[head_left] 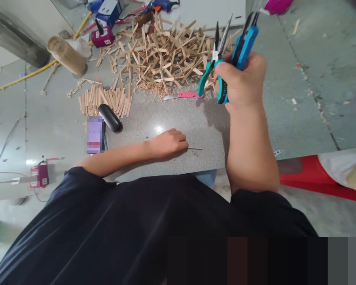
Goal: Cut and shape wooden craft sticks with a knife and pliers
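Note:
My right hand (245, 77) is raised over the table's right side, closed around two tools. One is a pair of needle-nose pliers (216, 65) with teal handles, jaws apart and pointing away from me. Beside it is a blue-handled tool (245, 45) with dark, narrow tips; its exact kind is unclear. My left hand (170, 143) rests on the tabletop, fingers curled in. A thin metal rod (195, 148) sticks out to the right from that fist. Between the hands and the wood pile lies a knife (190, 95) with a pink handle, its blade open to the left.
A big heap of wooden sticks (166, 51) covers the far middle of the table (154, 158). Neater sticks (118, 101) lie at left, near a black case (110, 118) and a phone (95, 134). A wooden cylinder (67, 55) and a glue gun (163, 4) are farther back.

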The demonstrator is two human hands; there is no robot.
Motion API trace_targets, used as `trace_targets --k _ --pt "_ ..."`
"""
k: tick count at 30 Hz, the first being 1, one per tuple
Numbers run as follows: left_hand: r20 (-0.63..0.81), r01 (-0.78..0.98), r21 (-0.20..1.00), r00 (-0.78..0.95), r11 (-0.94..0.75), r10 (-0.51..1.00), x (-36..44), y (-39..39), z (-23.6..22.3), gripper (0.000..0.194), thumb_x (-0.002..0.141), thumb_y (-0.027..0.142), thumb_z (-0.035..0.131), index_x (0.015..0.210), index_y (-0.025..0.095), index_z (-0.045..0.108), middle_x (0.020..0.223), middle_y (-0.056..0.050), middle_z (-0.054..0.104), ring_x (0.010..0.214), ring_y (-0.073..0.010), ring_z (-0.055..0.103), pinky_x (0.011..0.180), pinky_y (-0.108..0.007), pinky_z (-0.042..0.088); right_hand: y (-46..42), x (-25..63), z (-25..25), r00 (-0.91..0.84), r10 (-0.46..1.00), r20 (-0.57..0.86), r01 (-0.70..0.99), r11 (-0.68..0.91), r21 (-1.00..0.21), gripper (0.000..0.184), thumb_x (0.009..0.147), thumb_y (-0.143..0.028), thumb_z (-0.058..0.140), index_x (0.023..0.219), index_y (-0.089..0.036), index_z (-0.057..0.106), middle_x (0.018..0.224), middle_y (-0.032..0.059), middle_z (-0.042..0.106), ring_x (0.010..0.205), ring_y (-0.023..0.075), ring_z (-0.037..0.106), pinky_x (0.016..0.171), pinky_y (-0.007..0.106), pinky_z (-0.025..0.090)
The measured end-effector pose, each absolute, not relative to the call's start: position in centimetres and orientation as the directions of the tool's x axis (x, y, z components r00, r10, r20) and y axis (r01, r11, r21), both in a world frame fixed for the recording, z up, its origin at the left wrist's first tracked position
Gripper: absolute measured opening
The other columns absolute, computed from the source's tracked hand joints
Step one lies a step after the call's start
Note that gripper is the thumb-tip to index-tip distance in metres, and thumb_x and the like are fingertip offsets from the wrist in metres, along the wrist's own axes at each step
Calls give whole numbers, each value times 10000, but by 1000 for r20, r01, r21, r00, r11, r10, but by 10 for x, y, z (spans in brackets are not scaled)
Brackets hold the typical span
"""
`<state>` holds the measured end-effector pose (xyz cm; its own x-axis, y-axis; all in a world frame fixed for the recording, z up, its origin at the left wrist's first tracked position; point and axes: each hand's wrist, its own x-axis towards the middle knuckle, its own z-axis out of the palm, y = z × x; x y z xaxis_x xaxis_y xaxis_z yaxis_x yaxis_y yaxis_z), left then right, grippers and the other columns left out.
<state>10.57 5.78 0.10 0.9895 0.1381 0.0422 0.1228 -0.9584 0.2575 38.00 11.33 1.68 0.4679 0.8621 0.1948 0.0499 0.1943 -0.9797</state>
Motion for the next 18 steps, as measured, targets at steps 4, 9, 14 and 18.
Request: trace_targets --k 4,9,14,18 --pt "6 303 177 951 -937 309 121 88 -4 305 1138 181 557 1034 143 842 977 -157 821 909 -249 738 864 -405 544 121 383 10 521 834 184 110 148 -983 561 685 -642 1025 892 -323 613 745 5 745 692 208 609 700 421 535" --pt "11 579 69 814 -813 581 111 150 6 374 1066 70 471 1095 101 843 1044 -209 829 951 -280 747 893 -439 567 125 383 3 557 809 187 135 134 -982 461 758 -475 1025 910 -317 620 760 -10 736 758 214 632 784 432 565" --pt "6 664 21 747 -747 665 65 163 23 379 1117 143 464 1228 118 825 1198 -217 834 1134 -328 773 970 -467 589 126 386 1 555 801 224 175 152 -973 337 782 -334 947 912 -313 637 792 5 751 764 228 654 778 440 561" --pt "-91 611 5 788 -791 609 30 169 30 330 1141 215 516 1165 167 842 1147 -165 831 1147 -322 772 1022 -468 585 127 385 -2 561 793 238 205 146 -968 308 775 -237 921 896 -301 645 763 -2 722 745 222 647 754 431 553"
